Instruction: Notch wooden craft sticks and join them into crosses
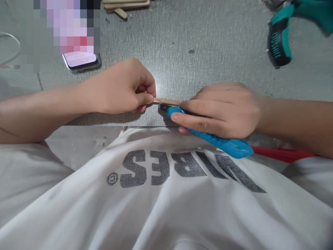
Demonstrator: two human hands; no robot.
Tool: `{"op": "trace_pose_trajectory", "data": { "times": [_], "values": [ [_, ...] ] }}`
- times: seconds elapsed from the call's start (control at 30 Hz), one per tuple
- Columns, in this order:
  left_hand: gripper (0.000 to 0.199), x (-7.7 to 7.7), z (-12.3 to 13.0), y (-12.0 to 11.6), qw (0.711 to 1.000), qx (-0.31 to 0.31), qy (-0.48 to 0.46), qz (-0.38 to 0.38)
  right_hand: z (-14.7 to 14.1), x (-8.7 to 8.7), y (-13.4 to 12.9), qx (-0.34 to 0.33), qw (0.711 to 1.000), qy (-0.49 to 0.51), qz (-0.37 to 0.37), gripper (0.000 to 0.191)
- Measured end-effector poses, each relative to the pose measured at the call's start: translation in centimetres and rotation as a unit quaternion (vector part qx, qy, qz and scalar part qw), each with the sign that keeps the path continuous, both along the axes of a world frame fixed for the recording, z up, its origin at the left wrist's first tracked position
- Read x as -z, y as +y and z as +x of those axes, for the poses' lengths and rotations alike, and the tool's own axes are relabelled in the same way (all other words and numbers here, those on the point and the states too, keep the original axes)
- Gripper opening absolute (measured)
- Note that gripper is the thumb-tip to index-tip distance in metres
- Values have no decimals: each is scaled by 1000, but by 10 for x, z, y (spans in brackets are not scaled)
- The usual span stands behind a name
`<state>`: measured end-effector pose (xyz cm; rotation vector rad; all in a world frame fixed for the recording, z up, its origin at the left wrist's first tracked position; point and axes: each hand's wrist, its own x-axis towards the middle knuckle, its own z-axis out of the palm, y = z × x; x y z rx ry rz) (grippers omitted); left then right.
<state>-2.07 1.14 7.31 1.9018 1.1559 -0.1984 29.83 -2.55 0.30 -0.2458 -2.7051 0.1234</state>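
Note:
Between thumb and fingers, my left hand (122, 86) pinches one end of a narrow wooden craft stick (166, 101). My right hand (223, 107) is closed around a blue utility knife (215, 139). The knife's dark tip (163, 107) is right beside the stick, close to my left fingertips; whether its blade touches the wood cannot be made out. My right fingers cover the stick's other end. Both hands are just above the table's front edge.
Several wooden craft sticks (126, 6) lie at the back. A phone (82, 61) is at the left, partly blurred out. A teal-and-black tool handle (280, 40) sits at the right rear. The grey table (166, 45) ends near my white shirt (161, 215).

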Motion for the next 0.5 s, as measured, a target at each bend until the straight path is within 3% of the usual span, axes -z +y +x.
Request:
{"op": "trace_pose_trajectory", "data": {
  "times": [0.2,0.5],
  "values": [
    [25,-1,-3,-2,1000,12,5,15,0,-1,-1,-7,998,22,62,26],
    [27,-4,-3,-7,999,26,26,40,6,3,-1,5,1000,-16,-22,34]
  ]
}}
